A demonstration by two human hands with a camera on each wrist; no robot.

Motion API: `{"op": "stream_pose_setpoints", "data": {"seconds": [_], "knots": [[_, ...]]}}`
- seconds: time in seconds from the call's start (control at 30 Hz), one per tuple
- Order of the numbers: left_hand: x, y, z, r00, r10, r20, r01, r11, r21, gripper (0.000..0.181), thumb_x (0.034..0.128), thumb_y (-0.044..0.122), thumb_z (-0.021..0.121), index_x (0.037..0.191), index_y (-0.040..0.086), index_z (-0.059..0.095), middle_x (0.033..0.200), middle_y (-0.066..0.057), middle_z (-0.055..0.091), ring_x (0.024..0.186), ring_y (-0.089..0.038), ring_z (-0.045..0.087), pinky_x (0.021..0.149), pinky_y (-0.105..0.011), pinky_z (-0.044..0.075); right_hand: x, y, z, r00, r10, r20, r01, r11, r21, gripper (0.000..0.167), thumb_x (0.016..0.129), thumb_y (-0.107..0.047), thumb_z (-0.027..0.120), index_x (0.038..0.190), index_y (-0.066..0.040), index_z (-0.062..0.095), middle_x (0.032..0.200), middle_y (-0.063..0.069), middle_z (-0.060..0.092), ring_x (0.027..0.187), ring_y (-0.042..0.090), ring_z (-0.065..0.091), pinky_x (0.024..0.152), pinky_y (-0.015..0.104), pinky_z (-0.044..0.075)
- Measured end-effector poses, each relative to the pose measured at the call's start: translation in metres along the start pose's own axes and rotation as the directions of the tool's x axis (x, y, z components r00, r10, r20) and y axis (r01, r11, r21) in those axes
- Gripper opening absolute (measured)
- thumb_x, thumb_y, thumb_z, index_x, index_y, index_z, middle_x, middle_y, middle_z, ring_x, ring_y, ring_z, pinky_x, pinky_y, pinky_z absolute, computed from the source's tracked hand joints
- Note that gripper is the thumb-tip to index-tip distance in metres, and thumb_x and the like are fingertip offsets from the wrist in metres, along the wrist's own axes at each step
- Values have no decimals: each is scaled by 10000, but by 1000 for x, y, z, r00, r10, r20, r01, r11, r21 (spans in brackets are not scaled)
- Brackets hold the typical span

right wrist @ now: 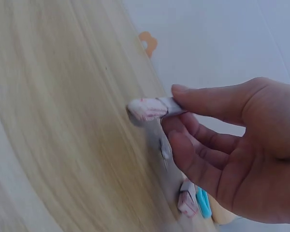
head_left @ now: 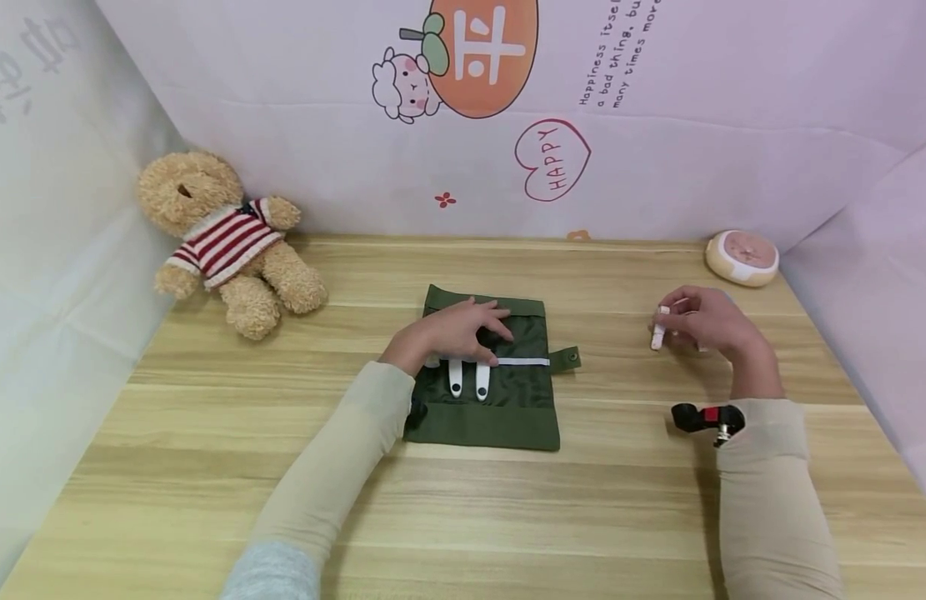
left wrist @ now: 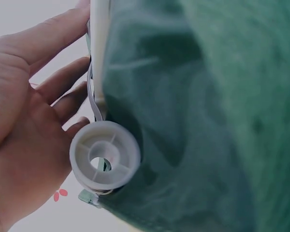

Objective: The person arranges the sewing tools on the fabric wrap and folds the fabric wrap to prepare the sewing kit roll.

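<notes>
A dark green fabric roll (head_left: 481, 427) lies unfolded on the table, crossed by a white elastic strap (head_left: 524, 362). Two slim white pieces with black dots, one on the left (head_left: 455, 379) and one on the right (head_left: 483, 383), sit under the strap. Over the roll, my left hand (head_left: 463, 327) has its fingers spread, the thumb near the right white piece. The left wrist view shows a white spool (left wrist: 120, 166) at the roll's edge. My right hand (head_left: 706, 321) pinches a small white bundle with pinkish marks (right wrist: 152, 109) between thumb and fingers, right of the roll.
A similar white bundle (right wrist: 187, 199) and a turquoise loop (right wrist: 203, 202) lie beyond the right hand. A teddy bear (head_left: 230, 242) sits at back left, and a round cream-and-pink object (head_left: 743, 257) at back right. A snap tab (head_left: 564, 359) sticks out from the roll.
</notes>
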State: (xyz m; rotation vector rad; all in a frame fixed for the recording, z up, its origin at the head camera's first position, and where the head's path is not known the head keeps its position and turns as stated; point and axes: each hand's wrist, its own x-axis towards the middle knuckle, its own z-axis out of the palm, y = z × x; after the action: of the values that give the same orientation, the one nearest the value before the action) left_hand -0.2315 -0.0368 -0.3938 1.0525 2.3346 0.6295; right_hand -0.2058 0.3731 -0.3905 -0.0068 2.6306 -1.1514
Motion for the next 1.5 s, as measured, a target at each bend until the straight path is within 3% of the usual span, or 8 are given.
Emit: {"op": "stream_pose_setpoints", "data": {"seconds": [0.2,0.4,0.57,0.93,1.2,1.5], "knots": [[1,-1,0,999,-12,39,12,1000,0,298,955,235,736,1238,144,745,1650,-48,275,1556,-227,47,1235,-424,10,3,-8,5,997,-37,-65,43,995,93,421,998,-184,674,1273,99,527,1064,170,570,793,135,696,716,302,586],[2,-2,1,999,-21,42,21,1000,-12,183,957,220,732,1120,160,790,1649,-41,275,1556,-225,29,1233,-435,-8,8,-17,12,995,-51,-85,70,967,243,407,1006,-107,644,1290,136,483,1045,109,550,789,105,701,762,309,597],[2,-2,1,999,-19,42,20,1000,-12,135,955,220,734,1063,171,798,1646,-41,284,1556,-231,32,1234,-439,-1,13,-24,18,993,-60,-102,88,948,305,402,1002,-93,649,1297,124,483,994,38,598,786,101,698,756,312,599],[2,-2,1,999,-32,35,32,999,-16,78,943,226,746,1002,207,792,1646,-22,281,1555,-225,31,1232,-464,3,24,-41,37,989,-120,-89,144,920,364,379,1004,-73,637,1304,122,511,1005,29,621,852,93,651,790,329,596],[2,0,1,999,-27,24,27,999,-24,58,936,212,755,981,204,792,1640,-34,296,1554,-243,52,1232,-482,27,30,-58,54,988,-145,-50,154,932,327,444,1021,-131,629,1366,114,495,1128,147,567,919,127,620,826,350,590],[2,0,1,1000,-18,15,19,999,-48,47,935,188,757,945,148,780,1633,-51,310,1553,-262,58,1233,-472,69,37,-77,73,984,-177,9,162,918,362,436,1003,-95,650,1348,131,506,1133,181,529,912,163,622,848,394,586]]}}
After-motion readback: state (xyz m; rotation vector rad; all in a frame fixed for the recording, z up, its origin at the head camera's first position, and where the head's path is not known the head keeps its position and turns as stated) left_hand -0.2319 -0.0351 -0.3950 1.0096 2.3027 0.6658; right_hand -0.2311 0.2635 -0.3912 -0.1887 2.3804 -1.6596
